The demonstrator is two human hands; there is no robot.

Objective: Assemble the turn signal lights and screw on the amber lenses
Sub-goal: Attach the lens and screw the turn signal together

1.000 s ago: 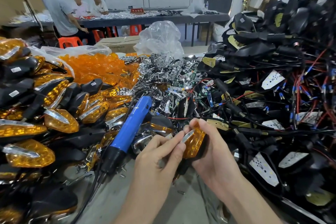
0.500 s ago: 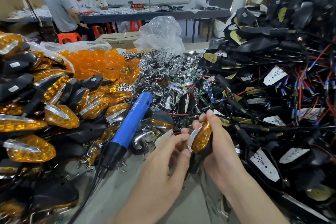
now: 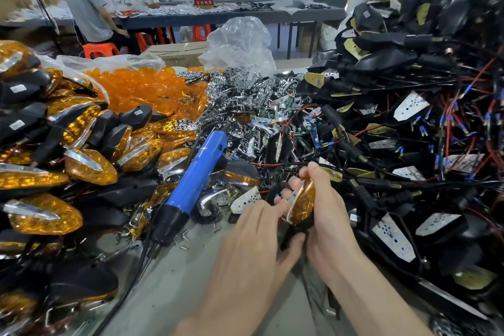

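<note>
I hold one turn signal light (image 3: 302, 206) with an amber lens and chrome strip, low in the middle of the view. My right hand (image 3: 326, 215) grips it from the right, fingers curled over its top. My left hand (image 3: 256, 243) holds its black housing from the left and below, thumb under it. A blue electric screwdriver (image 3: 195, 183) lies on the table to the left, cable trailing toward me. Loose screws (image 3: 184, 239) lie by its tip.
Finished amber lights (image 3: 90, 166) are piled at the left. Loose amber lenses (image 3: 141, 87) and chrome reflectors (image 3: 245, 95) lie behind. Black housings with red and black wires (image 3: 409, 123) rise at the right. People sit at a far table (image 3: 231, 15).
Both hands turned the light so its lens edge faces me. My left hand slid lower, its thumb moving under the housing. The view shifted slightly.
</note>
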